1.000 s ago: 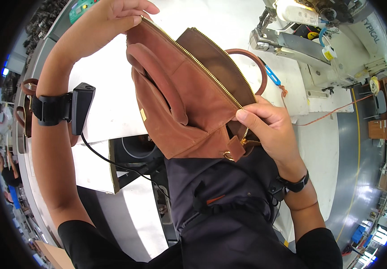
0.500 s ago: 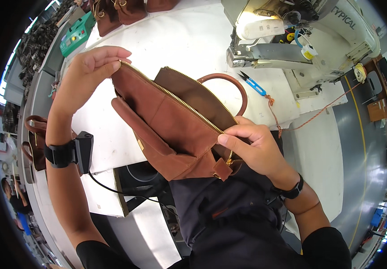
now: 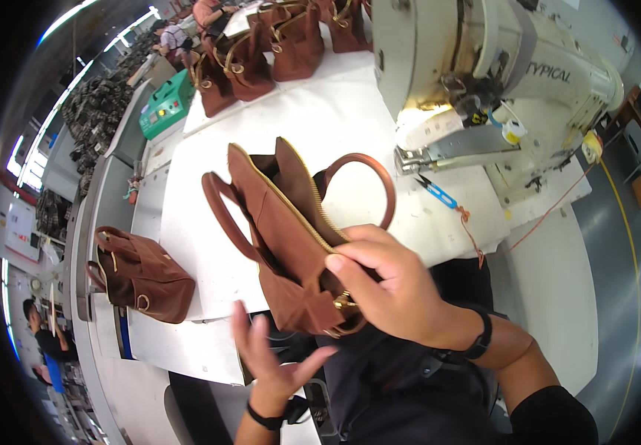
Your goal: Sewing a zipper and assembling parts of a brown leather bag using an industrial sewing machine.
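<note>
A brown leather bag with two looped handles, a gold zipper standing open along its top and a dark interior lies over the white worktop at its near edge. My right hand grips the zipped edge at the bag's near end, thumb on top, beside the gold pull and leather tab. Below the bag, my left hand is held with fingers spread, holding nothing. Blue thread snips on an orange cord lie right of the bag. Another brown bag rests to the left.
A sewing machine stands at the back right. Several brown bags line the back, near a green machine. People work at the left and back. A grey floor with a yellow line runs along the right.
My left hand has let go of the zipper's far end and dropped below the bag, opening. The bag is now turned more lengthwise, still in my right hand. The view has shifted, showing more bags.
</note>
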### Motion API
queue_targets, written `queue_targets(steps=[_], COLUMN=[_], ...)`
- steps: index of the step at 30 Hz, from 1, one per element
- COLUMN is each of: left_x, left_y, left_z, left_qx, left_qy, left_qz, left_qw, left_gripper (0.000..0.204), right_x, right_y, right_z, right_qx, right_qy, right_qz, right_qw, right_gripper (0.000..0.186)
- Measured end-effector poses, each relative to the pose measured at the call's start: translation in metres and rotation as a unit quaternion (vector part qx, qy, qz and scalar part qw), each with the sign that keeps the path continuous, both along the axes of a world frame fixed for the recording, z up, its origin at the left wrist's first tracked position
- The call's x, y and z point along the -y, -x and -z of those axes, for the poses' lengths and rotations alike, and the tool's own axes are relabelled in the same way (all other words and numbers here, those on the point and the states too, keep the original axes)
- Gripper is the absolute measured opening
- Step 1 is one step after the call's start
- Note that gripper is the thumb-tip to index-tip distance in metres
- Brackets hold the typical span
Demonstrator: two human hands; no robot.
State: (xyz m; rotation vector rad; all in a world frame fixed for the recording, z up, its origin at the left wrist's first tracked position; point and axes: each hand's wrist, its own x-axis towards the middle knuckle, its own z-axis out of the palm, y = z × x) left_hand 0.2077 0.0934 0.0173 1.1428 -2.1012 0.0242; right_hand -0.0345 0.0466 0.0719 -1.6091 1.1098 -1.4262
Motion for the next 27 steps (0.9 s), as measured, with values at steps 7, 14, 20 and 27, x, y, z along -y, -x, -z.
queue_targets(steps=[7, 14, 20, 27], left_x=[0.027, 0.061, 0.132, 0.269], left_y=[0.010, 0.002, -0.040, 0.008], left_z=[0.072, 0.014, -0.021, -0.006], left_qx=[-0.313, -0.377, -0.199, -0.083], left_qy=[-0.231, -0.096, -0.272, -0.178], left_qz=[-0.083, -0.030, -0.028, 0.100], left_qw=[0.917, 0.921, 0.941, 0.975], left_gripper=[0.108, 0.102, 0.078, 0.064], right_x=[0.000, 0.004, 0.008, 0.023], right_y=[-0.053, -0.055, 0.026, 0.113], right_z=[-0.003, -0.005, 0.051, 0.137], right_qx=[-0.123, -0.130, -0.169, -0.129], right_qy=[0.056, 0.088, 0.038, -0.091], right_qz=[-0.086, -0.104, -0.034, 0.028], right_qw=[0.987, 0.982, 0.984, 0.987], right_gripper=[0.054, 0.061, 0.049, 0.022])
